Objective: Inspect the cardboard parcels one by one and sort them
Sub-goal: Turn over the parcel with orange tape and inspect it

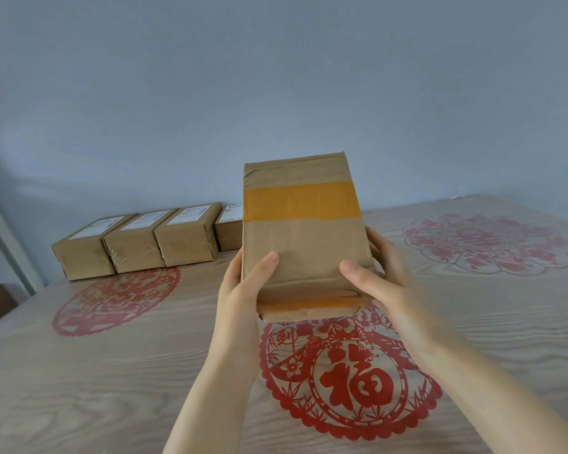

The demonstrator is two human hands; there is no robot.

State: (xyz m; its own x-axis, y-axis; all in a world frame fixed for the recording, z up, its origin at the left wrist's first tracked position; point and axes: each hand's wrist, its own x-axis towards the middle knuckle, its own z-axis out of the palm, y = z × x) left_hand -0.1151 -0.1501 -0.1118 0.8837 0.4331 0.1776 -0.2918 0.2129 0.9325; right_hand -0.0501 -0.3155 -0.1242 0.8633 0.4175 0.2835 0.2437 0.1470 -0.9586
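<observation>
Both hands (240,283) grip taped parcel (300,237) upright

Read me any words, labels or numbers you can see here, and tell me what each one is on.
"福": large red character in the near red paper-cut on the table.
White labels on the back-row parcels: print too small and blurred to read.
Held parcel: plain yellow tape, no text on the face shown.
Left paper-cut and far-right paper-cut: too blurred to read any character.
</observation>
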